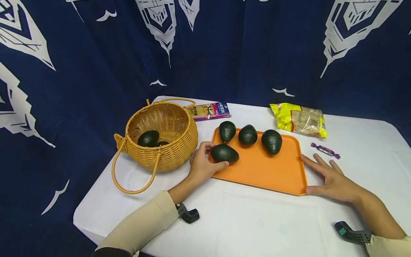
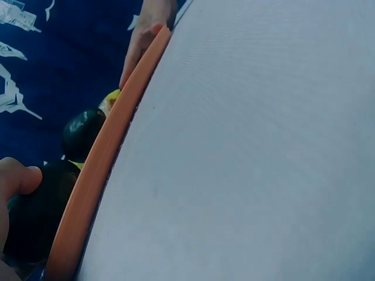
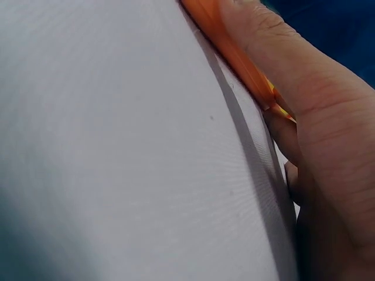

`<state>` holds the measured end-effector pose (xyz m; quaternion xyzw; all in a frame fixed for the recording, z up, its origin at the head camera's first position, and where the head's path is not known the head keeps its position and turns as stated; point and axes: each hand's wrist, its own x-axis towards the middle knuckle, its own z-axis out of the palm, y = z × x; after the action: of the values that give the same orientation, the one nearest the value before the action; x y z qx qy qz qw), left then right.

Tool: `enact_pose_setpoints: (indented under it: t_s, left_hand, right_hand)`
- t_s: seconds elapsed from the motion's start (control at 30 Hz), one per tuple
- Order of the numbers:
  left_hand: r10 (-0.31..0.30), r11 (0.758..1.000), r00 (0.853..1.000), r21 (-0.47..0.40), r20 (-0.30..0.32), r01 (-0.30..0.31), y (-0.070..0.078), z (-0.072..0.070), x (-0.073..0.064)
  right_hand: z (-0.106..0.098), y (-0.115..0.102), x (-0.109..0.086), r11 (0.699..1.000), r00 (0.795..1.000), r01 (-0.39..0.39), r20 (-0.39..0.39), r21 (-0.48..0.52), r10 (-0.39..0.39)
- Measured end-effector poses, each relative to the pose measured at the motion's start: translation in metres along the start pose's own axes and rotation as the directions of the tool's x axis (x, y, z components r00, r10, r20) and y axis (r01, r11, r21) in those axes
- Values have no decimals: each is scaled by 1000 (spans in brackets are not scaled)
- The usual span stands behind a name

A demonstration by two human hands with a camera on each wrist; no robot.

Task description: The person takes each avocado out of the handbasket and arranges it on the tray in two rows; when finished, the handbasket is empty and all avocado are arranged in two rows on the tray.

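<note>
At the left end of an orange tray (image 1: pixel 273 175), my left hand (image 1: pixel 203 165) grips a dark green avocado (image 1: pixel 224 153), with the thumb on its near side and the fingers around its far side. In the left wrist view, the thumb presses against this avocado (image 2: pixel 41 211) above the tray's rim (image 2: pixel 94 187). Three more avocados, among them the rightmost one (image 1: pixel 272 142), lie along the tray's far side. My right hand (image 1: pixel 337 184) rests at the tray's right end, fingers spread, thumb at the near corner. In the right wrist view, that thumb (image 3: pixel 281 52) touches the orange rim.
Left of the tray stands a wicker basket (image 1: pixel 173 155) with avocados (image 1: pixel 148 138) inside and its handle hanging towards me. Behind lie a flat pasta packet (image 1: pixel 210 111) and a yellow bag (image 1: pixel 302 119). A purple-wrapped candy (image 1: pixel 325 150) lies by my right fingers.
</note>
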<state>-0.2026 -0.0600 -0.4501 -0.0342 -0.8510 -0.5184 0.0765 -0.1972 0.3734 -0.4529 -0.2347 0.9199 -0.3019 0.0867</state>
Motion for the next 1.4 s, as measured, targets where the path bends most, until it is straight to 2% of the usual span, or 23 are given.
enact_pose_setpoints:
  t_s: [0.2,0.43,0.7,1.1,1.3,1.4]
  left_hand:
    - [0,999,1000,34,13,0,-1,-5,-3]
    - [48,993,998,103,48,-52,0,-10,-10]
    - [123,968,989,210,83,-137,4,-16,-13]
    - [126,977,988,161,92,-140,2,-17,-14]
    - [70,980,995,181,77,-83,3,-16,-17]
    - [68,977,994,195,90,-85,4,-16,-18]
  right_hand:
    - [0,-1,1,1000,1000,-3,2,1,3]
    - [2,1,2,1000,1000,3,-1,2,-3]
    - [0,0,1,1000,1000,-25,4,-4,25]
    - [0,0,0,1000,1000,-11,4,-2,11]
    - [0,-1,1,1000,1000,-7,3,-5,7]
    - [-1,0,0,1000,1000,-12,9,-7,12]
